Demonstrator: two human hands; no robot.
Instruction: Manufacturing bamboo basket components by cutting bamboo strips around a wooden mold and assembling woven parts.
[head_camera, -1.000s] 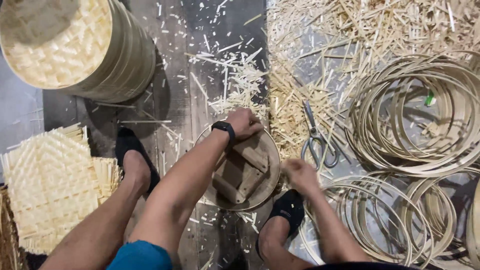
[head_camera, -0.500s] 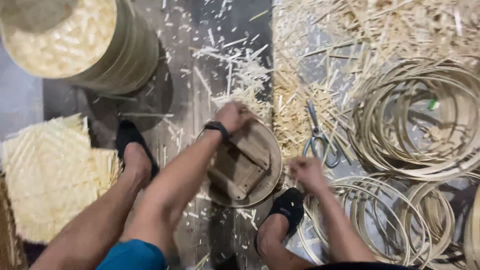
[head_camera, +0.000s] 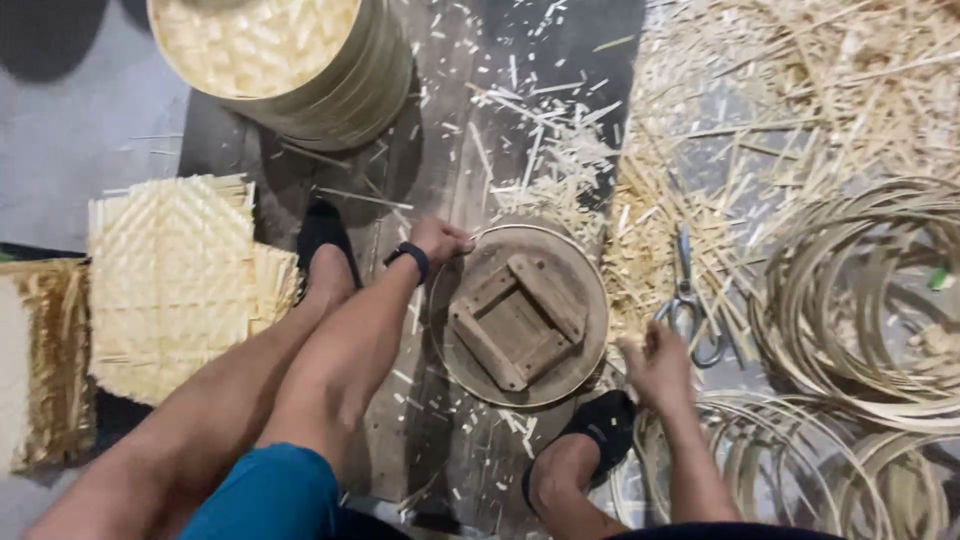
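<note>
Head view: the left hand, a dark band on its wrist, grips the upper left rim of the round wooden form, which lies flat on the floor between the person's two black slippers. The right hand hovers just right of the form, near the scissors; its grasp cannot be told. Bamboo hoops lie farther right, woven mats left.
</note>
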